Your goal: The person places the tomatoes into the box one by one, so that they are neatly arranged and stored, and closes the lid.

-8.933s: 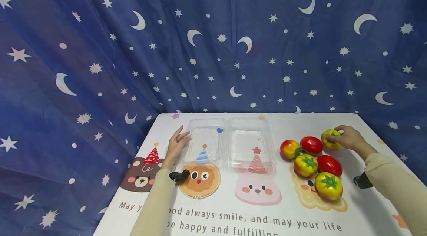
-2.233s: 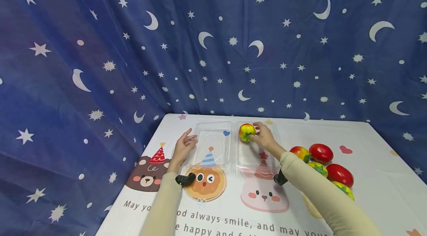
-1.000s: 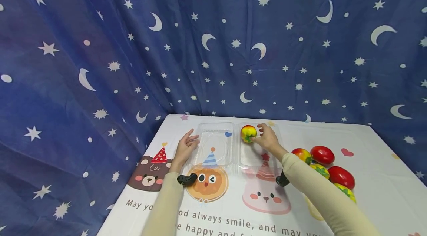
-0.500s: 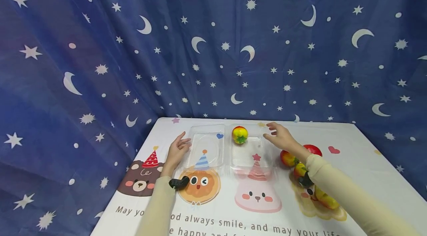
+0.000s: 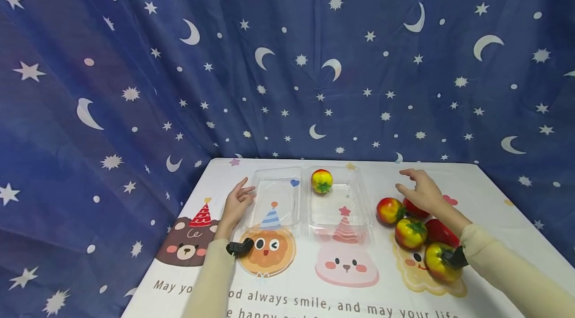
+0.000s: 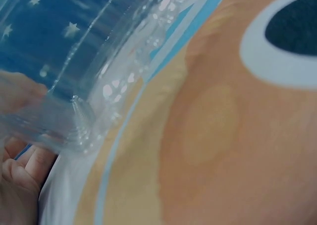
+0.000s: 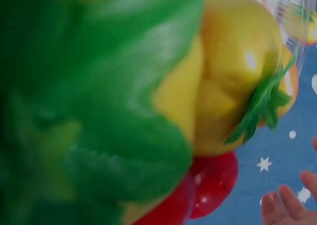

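Note:
A clear plastic clamshell box (image 5: 310, 223) lies spread open, its two halves side by side. One red-and-yellow tomato-like fruit (image 5: 322, 181) with a green leafy cap sits in the back left corner of the right half. At the left half's outer edge, my left hand (image 5: 236, 203) rests with loosely extended fingers; the left wrist view shows part of it through the plastic. My right hand (image 5: 422, 190) is spread and holds nothing, above the table behind the fruit pile. Under that arm lie several fruits, including a capped yellow one (image 5: 411, 233) and a smooth red one (image 5: 441, 233), partly covered.
A white printed tablecloth (image 5: 269, 303) with cartoon faces and lettering covers the table. Behind and left hangs a blue curtain (image 5: 269, 33) with moons and stars. The right wrist device (image 5: 454, 258) overlaps the nearest capped fruit.
The right hand carried a capped fruit from the pile into the box's right half, let it go there, and has moved back right. The left hand stays at the box edge.

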Demonstrator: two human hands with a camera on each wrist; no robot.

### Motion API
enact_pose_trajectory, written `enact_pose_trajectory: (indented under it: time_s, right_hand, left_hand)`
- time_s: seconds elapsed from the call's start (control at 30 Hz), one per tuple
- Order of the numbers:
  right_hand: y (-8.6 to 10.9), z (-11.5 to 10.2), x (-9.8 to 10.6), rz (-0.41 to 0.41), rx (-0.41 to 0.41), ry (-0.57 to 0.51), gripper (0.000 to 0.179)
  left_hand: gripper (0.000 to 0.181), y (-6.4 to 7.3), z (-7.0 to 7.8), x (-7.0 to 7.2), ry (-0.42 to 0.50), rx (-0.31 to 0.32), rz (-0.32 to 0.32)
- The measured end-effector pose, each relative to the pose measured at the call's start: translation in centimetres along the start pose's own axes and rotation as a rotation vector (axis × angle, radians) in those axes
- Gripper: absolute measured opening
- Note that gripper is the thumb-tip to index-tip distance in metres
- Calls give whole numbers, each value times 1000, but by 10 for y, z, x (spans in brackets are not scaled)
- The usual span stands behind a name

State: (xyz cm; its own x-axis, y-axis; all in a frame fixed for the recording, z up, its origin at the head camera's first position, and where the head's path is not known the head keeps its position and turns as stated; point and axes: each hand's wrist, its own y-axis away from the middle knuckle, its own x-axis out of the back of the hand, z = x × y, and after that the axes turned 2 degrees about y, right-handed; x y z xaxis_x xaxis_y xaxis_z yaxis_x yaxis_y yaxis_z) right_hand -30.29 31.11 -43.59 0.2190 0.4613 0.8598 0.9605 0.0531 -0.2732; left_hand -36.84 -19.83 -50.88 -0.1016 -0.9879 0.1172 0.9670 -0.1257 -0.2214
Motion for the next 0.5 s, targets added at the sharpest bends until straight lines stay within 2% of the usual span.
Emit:
enact_pose_trajectory:
  time_s: [0.13,0.33,0.5]
  right_hand:
    - [3,8,10,21,-41,37,54]
    - [8,18,19,-66,-126,53,59]
    - [13,26,21,-128,-135,48,57]
  left_hand:
    - [64,-1,0,-1,-4,11,1]
    - [64,-2,-1,-1,-11,14,4]
    - [65,-5,-9,1,12,4,5]
